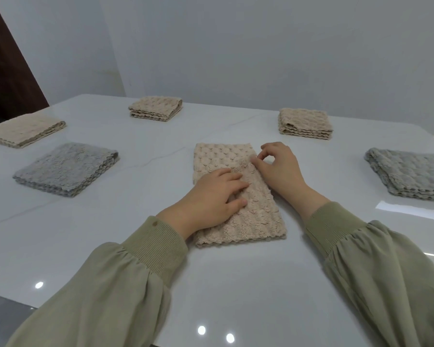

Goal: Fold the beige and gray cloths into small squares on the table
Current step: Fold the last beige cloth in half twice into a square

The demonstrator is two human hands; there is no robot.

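Nubbly beige terry cloth (257, 216), folded to a long strip, lies mid-way across the glossy white table (135, 246), running away from the person. Left hand (211, 196) lies across its middle, fingers nearly straight, pressing down and hiding the cloth beneath. Right hand (278, 169) is at the strip's right edge, thumb and forefinger pinching it, other fingers curled. Left gray folded square (65, 169) lies well apart; right gray folded square (411, 174) is cut by the frame edge.

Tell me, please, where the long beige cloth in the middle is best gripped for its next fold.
Probably the two near corners of the middle cloth, taken from the person's side: it lies as a long strip pointing away, so folding that short edge over gives a square.
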